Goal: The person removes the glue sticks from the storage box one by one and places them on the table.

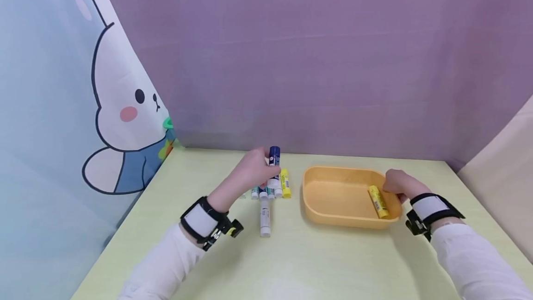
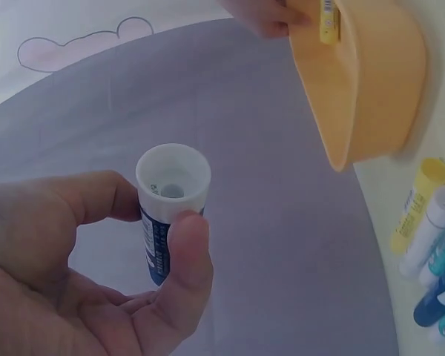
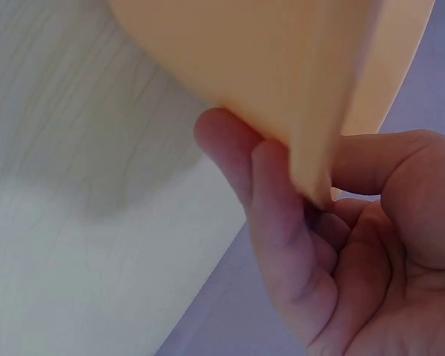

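Observation:
My left hand (image 1: 253, 166) pinches a dark blue glue stick (image 1: 274, 157) between thumb and fingers, held up above the other sticks. In the left wrist view its white hollow base (image 2: 173, 172) faces the camera. With thumb and fingers on opposite sides of the wall, my right hand (image 1: 397, 183) grips the right end of an orange tray (image 1: 333, 198). A yellow glue stick (image 1: 378, 202) lies inside, near that end. Below my left hand are several more sticks, among them a yellow one (image 1: 285, 183) and a white one (image 1: 265, 216); the hand partly hides the group.
The pale green table (image 1: 325, 263) runs back to a purple curtain (image 1: 316, 59). On the left hangs a light blue cloth (image 1: 41, 152) with a cartoon figure. The tray stands to the right of the loose sticks.

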A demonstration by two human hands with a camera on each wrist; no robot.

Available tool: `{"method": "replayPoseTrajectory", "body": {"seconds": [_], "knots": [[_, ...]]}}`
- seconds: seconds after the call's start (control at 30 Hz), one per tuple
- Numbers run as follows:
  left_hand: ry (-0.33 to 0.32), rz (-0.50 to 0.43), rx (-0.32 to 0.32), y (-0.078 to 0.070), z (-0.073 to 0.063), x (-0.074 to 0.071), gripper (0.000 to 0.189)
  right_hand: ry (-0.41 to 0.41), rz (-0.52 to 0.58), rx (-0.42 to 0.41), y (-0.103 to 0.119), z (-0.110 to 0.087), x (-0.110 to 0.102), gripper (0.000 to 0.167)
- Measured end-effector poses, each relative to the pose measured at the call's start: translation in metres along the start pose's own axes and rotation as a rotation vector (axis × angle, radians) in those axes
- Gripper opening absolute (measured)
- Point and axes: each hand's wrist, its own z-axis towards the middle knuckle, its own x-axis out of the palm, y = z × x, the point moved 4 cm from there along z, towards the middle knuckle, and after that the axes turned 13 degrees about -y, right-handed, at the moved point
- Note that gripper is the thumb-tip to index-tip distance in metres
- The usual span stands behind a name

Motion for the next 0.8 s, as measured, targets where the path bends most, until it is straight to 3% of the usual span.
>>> {"method": "replayPoseTrajectory", "body": {"seconds": [0.13,0.33,0.8], "knots": [[-0.002,0.011,0.018,0.012,-0.009,-0.005,0.053,-0.005,0.007,0.001,-0.001,0.000,0.001,0.015],[0.021,0.021,-0.004,0.032,-0.021,-0.004,0.048,-0.014,0.028,0.012,-0.004,0.001,0.003,0.016],[0.033,0.068,-0.044,0.081,-0.031,0.021,0.048,-0.022,0.043,-0.004,-0.006,0.001,0.004,0.018]]}}
